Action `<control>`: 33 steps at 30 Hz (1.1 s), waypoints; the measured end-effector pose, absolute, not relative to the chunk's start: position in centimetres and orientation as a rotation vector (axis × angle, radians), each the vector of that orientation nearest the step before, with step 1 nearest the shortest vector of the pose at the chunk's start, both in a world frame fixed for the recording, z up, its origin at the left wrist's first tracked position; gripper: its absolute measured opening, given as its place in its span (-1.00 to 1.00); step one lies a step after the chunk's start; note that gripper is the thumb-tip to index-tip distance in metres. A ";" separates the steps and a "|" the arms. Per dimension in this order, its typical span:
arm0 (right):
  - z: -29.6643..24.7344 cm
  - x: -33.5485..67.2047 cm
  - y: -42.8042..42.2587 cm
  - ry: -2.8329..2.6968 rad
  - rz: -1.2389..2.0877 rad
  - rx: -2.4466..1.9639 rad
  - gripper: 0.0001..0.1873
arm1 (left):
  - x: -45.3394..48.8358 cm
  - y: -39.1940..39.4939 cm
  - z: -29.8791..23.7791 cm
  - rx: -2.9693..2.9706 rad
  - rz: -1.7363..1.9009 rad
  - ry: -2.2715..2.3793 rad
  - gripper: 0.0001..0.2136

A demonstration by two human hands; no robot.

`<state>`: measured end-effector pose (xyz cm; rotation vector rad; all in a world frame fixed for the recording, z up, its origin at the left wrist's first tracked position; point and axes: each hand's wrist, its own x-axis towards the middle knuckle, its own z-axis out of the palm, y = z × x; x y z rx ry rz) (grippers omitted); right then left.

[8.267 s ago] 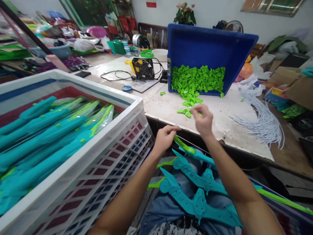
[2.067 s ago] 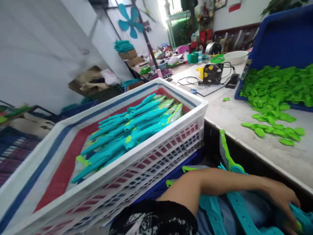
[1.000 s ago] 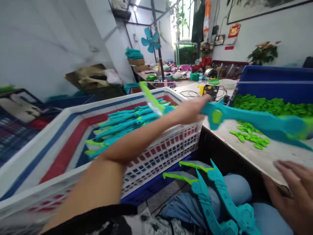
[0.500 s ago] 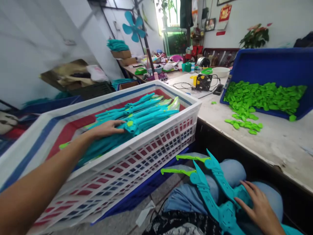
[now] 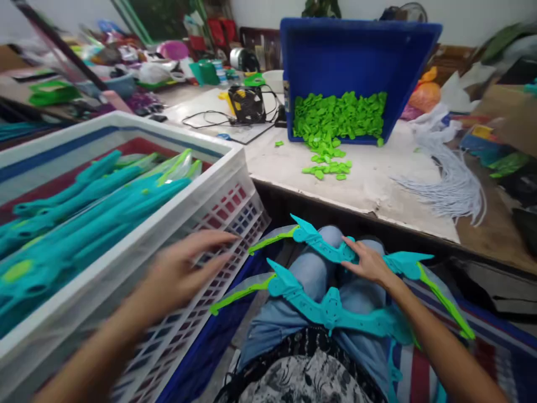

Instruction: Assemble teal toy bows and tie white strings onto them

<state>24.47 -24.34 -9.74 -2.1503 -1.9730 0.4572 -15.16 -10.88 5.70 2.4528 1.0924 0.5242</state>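
Right hand (image 5: 366, 262): thumb on the near side and fingers on the far side of the central hub of the far bow (image 5: 321, 244), which they grip. Left hand (image 5: 178, 275): blurred, holding nothing, thumb and fingers spread, just in front of the crate's side wall.

Change: one second ago the left hand carried a bow toward the crate (image 5: 232, 150); half a second ago it lay on the stacked bows (image 5: 126, 196) inside. It is now clear of them. Judged effect: one unit has been stowed, and the left hand is free for work on the far bow.

Location: the far bow and the near bow (image 5: 356, 320) lie across the lap (image 5: 262, 327). The crate stands left; on the table (image 5: 369, 184) beyond, green pieces (image 5: 339, 115) spill from a tipped blue bin (image 5: 361, 61), with white cords (image 5: 457, 190) to the right.
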 end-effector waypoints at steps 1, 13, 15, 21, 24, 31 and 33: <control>-9.5 25.0 -23.7 -2.002 0.448 -2.138 -0.27 | -11.0 -11.2 3.7 2.441 0.495 0.855 -0.74; -3.1 29.7 -4.4 -1.734 -0.131 -2.291 -0.68 | 11.0 -10.4 -9.3 2.717 -0.130 0.361 -0.19; -3.4 29.7 -2.0 -1.717 -0.105 -2.361 -0.69 | 11.1 -10.2 -9.5 2.694 -0.109 0.397 -0.18; -3.0 31.6 -4.1 -1.748 0.012 -2.300 -0.67 | 10.9 -9.4 -10.0 2.598 -0.011 0.470 -0.20; -1.8 34.0 -6.8 -1.923 0.237 -2.273 -0.69 | 11.0 -9.3 -10.4 2.608 0.031 0.442 -0.21; -1.2 35.8 -9.3 -2.003 0.193 -2.285 -0.66 | 11.1 -9.7 -11.0 2.628 0.067 0.421 -0.23; -1.6 35.3 -10.0 -1.810 0.044 -2.363 -0.67 | 11.0 -9.6 -10.8 2.626 0.055 0.420 -0.23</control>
